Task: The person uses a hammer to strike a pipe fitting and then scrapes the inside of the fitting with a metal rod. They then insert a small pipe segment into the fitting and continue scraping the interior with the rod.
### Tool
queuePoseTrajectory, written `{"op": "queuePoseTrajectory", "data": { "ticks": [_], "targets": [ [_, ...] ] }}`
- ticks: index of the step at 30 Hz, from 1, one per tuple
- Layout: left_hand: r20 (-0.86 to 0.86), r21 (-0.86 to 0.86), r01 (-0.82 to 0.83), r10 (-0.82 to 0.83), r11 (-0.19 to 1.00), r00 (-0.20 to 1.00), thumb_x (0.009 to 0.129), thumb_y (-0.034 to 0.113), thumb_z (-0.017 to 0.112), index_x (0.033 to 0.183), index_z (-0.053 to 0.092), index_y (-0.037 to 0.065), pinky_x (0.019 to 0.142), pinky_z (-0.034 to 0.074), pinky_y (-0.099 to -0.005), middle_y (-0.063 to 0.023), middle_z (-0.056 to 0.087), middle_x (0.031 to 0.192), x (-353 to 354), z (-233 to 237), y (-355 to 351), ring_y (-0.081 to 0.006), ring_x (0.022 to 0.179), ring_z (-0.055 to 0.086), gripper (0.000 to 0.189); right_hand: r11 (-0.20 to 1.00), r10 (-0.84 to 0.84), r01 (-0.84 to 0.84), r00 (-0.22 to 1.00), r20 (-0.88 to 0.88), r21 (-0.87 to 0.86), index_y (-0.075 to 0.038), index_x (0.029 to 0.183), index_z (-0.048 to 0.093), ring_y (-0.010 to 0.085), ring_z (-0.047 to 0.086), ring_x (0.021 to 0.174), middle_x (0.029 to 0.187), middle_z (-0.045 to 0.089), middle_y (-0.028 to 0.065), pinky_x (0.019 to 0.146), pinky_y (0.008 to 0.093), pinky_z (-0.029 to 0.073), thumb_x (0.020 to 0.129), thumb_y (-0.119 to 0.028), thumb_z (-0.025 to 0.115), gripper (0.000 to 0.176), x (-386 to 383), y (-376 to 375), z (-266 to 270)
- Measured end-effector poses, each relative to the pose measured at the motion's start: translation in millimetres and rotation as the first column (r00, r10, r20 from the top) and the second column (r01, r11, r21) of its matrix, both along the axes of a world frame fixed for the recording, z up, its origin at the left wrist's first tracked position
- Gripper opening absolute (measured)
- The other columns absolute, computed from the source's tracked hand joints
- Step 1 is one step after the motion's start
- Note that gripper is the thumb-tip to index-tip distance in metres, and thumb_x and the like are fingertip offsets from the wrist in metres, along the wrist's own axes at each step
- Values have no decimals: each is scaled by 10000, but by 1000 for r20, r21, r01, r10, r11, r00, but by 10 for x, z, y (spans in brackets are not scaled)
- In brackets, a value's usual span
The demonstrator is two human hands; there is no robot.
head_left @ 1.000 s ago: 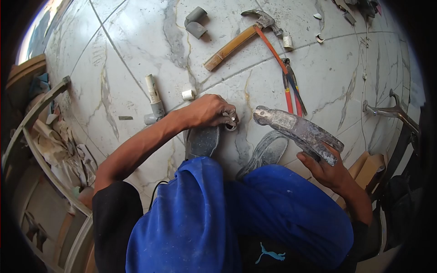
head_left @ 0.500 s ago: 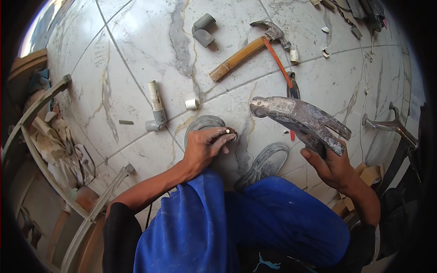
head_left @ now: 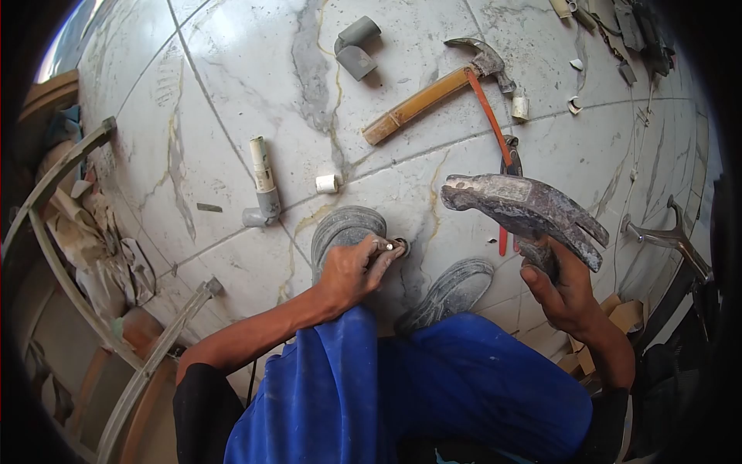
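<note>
My left hand [head_left: 354, 272] is closed in a pinch around a small metal piece [head_left: 390, 247] with a bright round end, just beside a dark round fitting at the floor. The rest of that piece is hidden by my fingers. My right hand [head_left: 568, 292] is wrapped round the grip of a worn claw hammer [head_left: 525, 199]. Its metal head is raised above the floor, with the striking face towards the left and the claw towards the right. A second hammer [head_left: 421, 104] with a wooden handle lies on the tiles beyond.
Red-handled pliers [head_left: 510, 158] lie behind the raised hammer. A grey elbow with a pipe stub [head_left: 265, 185], a white pipe piece [head_left: 327, 184] and grey fittings [head_left: 357, 50] are on the tiled floor. Curved metal bars [head_left: 154, 363] stand left, a metal bracket [head_left: 672, 236] right.
The raised hammer has shifted slightly right and down in view with my right hand. My left hand keeps its pinch, a little lower in view. The floor objects have shifted slightly in view.
</note>
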State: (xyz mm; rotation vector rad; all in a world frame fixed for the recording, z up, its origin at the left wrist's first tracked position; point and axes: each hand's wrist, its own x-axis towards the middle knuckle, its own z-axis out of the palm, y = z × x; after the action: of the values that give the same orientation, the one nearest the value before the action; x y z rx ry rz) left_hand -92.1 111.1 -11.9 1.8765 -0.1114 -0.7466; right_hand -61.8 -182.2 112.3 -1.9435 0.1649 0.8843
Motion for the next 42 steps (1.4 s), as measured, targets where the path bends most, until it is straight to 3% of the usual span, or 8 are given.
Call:
{"op": "queuePoseTrajectory", "data": {
  "ticks": [2,11,13,21,27,31,34,42],
  "targets": [
    [181,120,114,-135,986,974,828,86,694,863,581,23,399,460,-278,-113,670,699,-12,-10,-14,-167,461,620,134,999,35,-35,999,6,-10,57,1115,565,258,614,921,1019,625,193,829,334,468,878,-145,652,324,38,19,8],
    [291,119,113,-144,986,946,825,167,693,805,550,69,378,437,-345,-102,623,601,-46,-99,-18,-255,467,603,174,966,255,-243,952,167,-89,59,1143,573,311,682,766,1028,635,213,664,342,544,836,-165,693,398,121,115,-9],
    [319,138,145,-182,980,930,820,162,691,798,552,72,384,440,-350,-97,612,589,-5,-74,-7,-257,470,599,167,893,434,-438,776,457,-103,81,1103,581,294,684,720,949,649,204,612,330,549,797,-163,719,415,140,148,-2],
    [366,116,180,-210,977,907,776,139,688,762,555,92,422,456,-375,-72,572,562,-39,-159,20,-259,496,588,142,773,620,-578,775,121,-262,34,1049,503,276,643,560,794,635,180,454,343,500,799,-182,718,394,-81,406,-156],
    [421,136,145,-190,980,887,778,156,707,698,544,99,405,444,-352,-57,570,579,-61,-178,-1,-236,491,588,191,934,355,-329,828,433,-138,35,1052,491,310,624,541,757,617,189,445,363,485,821,-170,694,369,-2,388,99],
    [462,98,179,-204,979,863,786,161,710,721,582,104,394,442,-335,-41,602,620,-27,-136,34,-213,497,600,155,936,349,-335,835,426,-110,41,1053,488,304,631,554,754,610,189,445,361,486,796,-144,714,389,-244,325,-76],
    [467,127,207,-243,970,850,790,147,705,782,626,110,403,458,-323,-30,634,661,-44,-125,4,-202,519,619,88,848,519,-467,827,214,-252,47,1052,490,283,644,575,767,613,176,456,344,495,758,-127,744,425,-360,260,-145],
    [526,151,316,-347,937,777,772,122,700,907,650,88,435,487,-308,-33,675,786,-66,-105,66,-204,558,640,148,976,212,-206,855,473,-65,33,1065,487,310,631,578,785,616,162,478,378,496,776,-197,721,438,-553,184,-17]
  ]
}}
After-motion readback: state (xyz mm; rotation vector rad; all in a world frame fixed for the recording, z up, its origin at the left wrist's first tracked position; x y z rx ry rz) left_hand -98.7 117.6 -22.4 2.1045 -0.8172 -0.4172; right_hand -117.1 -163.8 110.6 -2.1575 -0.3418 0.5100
